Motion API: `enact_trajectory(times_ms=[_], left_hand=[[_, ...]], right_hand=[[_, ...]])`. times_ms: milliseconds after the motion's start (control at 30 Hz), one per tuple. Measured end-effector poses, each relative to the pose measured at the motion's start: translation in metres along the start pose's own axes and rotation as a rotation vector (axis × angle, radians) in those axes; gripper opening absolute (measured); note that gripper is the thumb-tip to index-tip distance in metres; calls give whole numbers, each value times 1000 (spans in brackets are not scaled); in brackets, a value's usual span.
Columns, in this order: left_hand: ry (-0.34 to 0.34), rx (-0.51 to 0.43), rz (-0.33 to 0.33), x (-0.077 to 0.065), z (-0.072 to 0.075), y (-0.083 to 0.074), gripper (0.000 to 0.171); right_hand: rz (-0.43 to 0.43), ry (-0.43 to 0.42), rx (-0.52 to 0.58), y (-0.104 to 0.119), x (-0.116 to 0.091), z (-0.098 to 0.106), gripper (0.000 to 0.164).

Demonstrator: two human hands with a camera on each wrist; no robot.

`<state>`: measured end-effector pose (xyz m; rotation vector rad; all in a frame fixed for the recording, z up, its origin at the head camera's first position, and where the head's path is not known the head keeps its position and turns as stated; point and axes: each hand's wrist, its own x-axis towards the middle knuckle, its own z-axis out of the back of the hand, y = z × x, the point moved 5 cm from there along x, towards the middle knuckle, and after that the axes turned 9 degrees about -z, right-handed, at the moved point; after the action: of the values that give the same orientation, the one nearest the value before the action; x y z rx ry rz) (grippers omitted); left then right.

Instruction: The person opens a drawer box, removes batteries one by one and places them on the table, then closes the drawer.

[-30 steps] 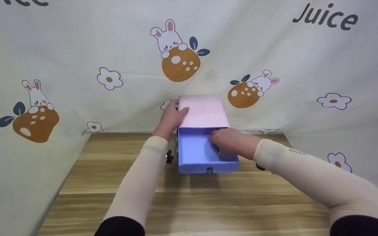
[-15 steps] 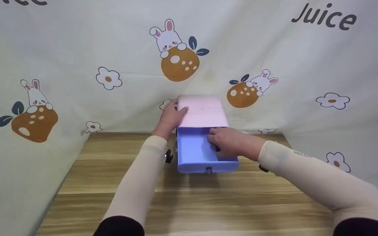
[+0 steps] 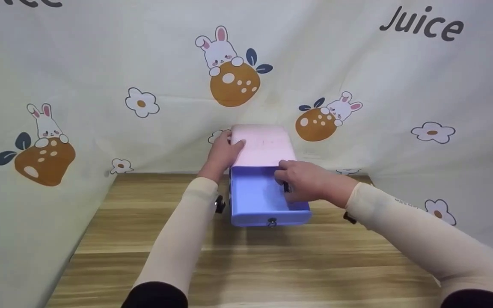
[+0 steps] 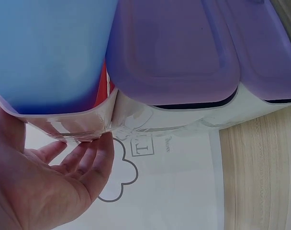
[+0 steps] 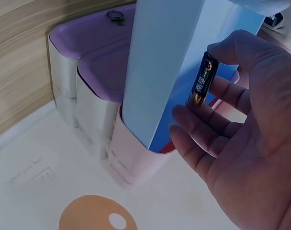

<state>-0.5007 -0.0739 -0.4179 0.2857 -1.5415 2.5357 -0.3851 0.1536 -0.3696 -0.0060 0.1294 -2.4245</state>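
Observation:
A small drawer unit with a pink top stands at the back of the table, its blue top drawer pulled out toward me. My left hand grips the unit's left side, thumb on the pink top. Over the drawer's right side, my right hand pinches a black battery with a copper-coloured end between thumb and fingers. The right wrist view shows it close beside the drawer wall. Two purple drawers below the blue one are pushed in. Something red shows inside the unit behind the blue drawer.
A ring pull is on the blue drawer's front. The unit rests on a wood-grain table. A pale cloth printed with rabbits and flowers hangs behind and along both sides.
My right hand has risen from inside the blue drawer and shifted slightly right, with the battery in its fingers. My left hand stays on the unit.

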Motion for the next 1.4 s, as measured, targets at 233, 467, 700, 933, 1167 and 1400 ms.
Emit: enact_trajectory(times_ms=[233, 467, 700, 933, 1167, 1400], left_hand=[[3, -21, 11, 2, -2, 3, 71], [-1, -11, 8, 2, -2, 3, 71], [-1, -1, -12, 2, 0, 1, 70], [2, -6, -2, 1, 0, 1, 69], [0, -14, -2, 1, -1, 0, 70], [6, -13, 8, 3, -1, 3, 69]], right_hand=[[-43, -23, 48, -11, -8, 8, 33], [-86, -23, 97, -25, -14, 11, 34], [-101, -85, 126, -40, -19, 16, 29], [-123, -100, 171, -57, -22, 15, 32], [-166, -82, 211, -74, -23, 11, 28], [-216, -67, 251, -87, -24, 6, 25]])
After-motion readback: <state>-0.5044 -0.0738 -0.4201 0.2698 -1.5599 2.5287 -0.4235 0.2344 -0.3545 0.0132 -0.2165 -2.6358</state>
